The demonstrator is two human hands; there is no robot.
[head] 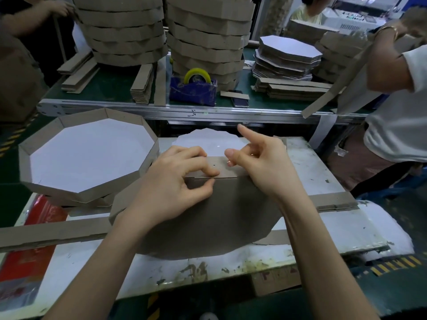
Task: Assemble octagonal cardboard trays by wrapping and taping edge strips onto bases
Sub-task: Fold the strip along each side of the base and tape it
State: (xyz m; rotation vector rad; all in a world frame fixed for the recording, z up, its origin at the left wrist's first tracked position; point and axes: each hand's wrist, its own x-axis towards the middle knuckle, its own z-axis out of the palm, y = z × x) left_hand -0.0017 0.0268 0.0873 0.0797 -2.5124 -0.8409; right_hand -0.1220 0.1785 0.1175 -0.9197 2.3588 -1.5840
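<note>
Hands (pixel 175 181) (pixel 261 167) at edge strip (pixel 221 168) seam

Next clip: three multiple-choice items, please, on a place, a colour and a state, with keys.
1. Where does the tape dispenser stand? A on the green belt; B on the floor; C on a stool.
2. The tape roll's colour? A red; B yellow; C white.
3. The left hand: A hangs idle; B pinches the edge strip; C grips scissors.
Key: 1 A, green surface lies under it; 2 B, a yellow ring shows; 3 B, its grip closes on the strip.
</note>
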